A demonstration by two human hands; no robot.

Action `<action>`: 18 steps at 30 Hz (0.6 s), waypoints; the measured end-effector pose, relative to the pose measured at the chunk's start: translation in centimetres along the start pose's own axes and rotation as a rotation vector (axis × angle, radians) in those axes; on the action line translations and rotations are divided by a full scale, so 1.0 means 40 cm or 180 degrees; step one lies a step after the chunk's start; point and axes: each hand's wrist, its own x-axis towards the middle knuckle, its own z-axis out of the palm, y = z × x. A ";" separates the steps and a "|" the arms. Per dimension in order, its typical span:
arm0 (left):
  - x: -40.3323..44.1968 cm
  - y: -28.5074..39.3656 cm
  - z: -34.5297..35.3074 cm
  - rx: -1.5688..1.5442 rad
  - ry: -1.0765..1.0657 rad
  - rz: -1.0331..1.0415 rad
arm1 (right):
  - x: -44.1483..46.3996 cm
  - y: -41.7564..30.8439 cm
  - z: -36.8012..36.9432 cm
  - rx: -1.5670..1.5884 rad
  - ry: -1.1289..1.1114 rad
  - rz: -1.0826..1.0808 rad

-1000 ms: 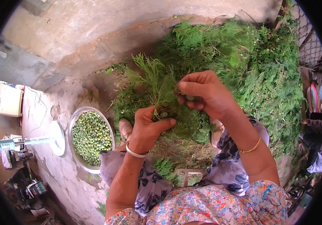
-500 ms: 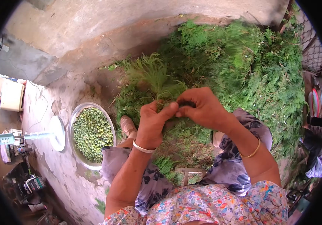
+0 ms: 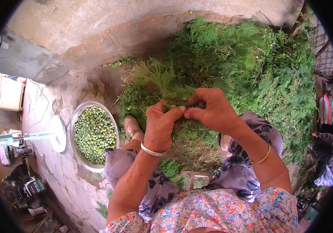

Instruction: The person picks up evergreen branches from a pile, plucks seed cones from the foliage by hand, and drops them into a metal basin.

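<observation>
My left hand (image 3: 161,126), with a white bangle at the wrist, is closed on a feathery green sprig (image 3: 159,77) that points up and away from me. Thumb to thumb with it, my right hand (image 3: 213,110) is pinched at the base of the sprig. Something small, round and greenish shows between its fingers. Left of my knees, a round metal basin (image 3: 73,134) holds many small green cones (image 3: 94,136).
A large heap of green branches (image 3: 267,85) covers the ground ahead and to the right. On the left are a pale fan (image 3: 58,134) and a cream box (image 3: 11,94). A wall (image 3: 135,19) runs across the far side.
Since a second ago, my right hand has come down and left to meet my left hand, which has risen slightly. Over the last half second both have stayed nearly in place.
</observation>
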 end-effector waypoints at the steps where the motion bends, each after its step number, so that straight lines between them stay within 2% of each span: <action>1: -0.003 0.006 0.000 0.0002 -0.0099 0.0056 | 0.002 0.000 -0.003 0.0000 -0.0001 0.0004; 4: 0.001 0.013 -0.004 0.0069 -0.0255 0.0130 | 0.009 -0.001 -0.015 0.0549 0.0080 0.0079; 6: 0.005 0.013 -0.009 0.0130 -0.0309 0.0143 | 0.008 -0.010 -0.025 0.1792 0.0090 0.0572; 7: 0.006 0.010 -0.013 0.0181 -0.0233 0.0148 | 0.010 -0.014 -0.034 0.1784 0.0080 0.0576; 9: 0.002 0.013 -0.014 0.0227 -0.0148 0.0159 | 0.018 -0.029 -0.060 0.2976 0.0405 0.0620; 11: -0.008 0.021 -0.001 -0.0181 -0.0233 0.0133 | 0.021 -0.037 -0.064 0.2931 0.0454 0.0634; 13: -0.006 0.017 -0.007 -0.0063 -0.0318 0.0094 | 0.023 -0.022 -0.059 0.2209 0.0352 0.0711; 14: -0.005 0.017 -0.011 0.0048 -0.0398 0.0066 | 0.022 -0.022 -0.056 0.2211 0.0365 0.0716; 16: -0.005 0.018 -0.012 0.0211 -0.0481 -0.0011 | 0.021 -0.026 -0.047 0.0870 0.0450 -0.0042; 18: -0.007 0.017 -0.015 0.0376 -0.0562 -0.0089 | 0.033 -0.009 -0.031 0.0763 0.0396 -0.0220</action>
